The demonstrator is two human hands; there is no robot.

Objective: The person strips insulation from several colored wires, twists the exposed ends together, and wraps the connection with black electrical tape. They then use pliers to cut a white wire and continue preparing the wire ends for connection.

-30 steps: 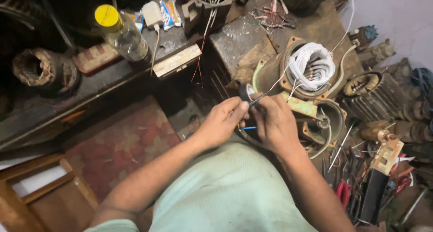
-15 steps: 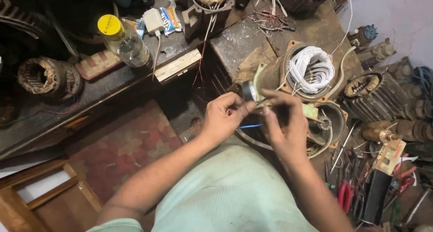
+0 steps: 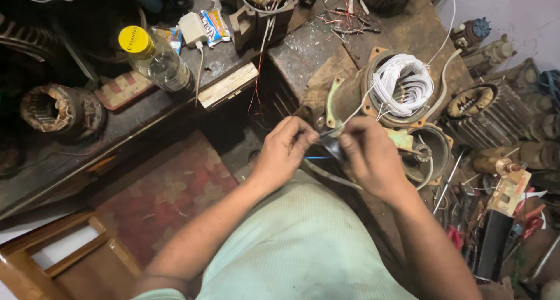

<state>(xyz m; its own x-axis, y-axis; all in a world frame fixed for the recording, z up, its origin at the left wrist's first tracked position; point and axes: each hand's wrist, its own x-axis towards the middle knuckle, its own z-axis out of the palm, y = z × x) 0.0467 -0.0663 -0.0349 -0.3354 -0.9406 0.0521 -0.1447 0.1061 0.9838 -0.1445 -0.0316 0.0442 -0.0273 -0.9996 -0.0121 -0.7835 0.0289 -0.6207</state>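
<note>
Wire lead [image 3: 344, 120], thin and white, runs from the stator coil [image 3: 402, 84] to your hands. Left hand [image 3: 284, 151] and right hand [image 3: 364, 154] both pinch it at a small dark piece [image 3: 332, 148]. Likely light, springy, kink-prone; grip near its end.

Far left on the dark bench I see a clear plastic bottle with a yellow cap [image 3: 153, 56] lying tilted, and left of it a rusty stator core [image 3: 53, 106]. A pale wooden block [image 3: 227, 85] sits at the bench edge. A patterned red mat [image 3: 166, 198] covers the floor near me. Near right, red-handled pliers [image 3: 528, 212] lie among loose tools.
</note>
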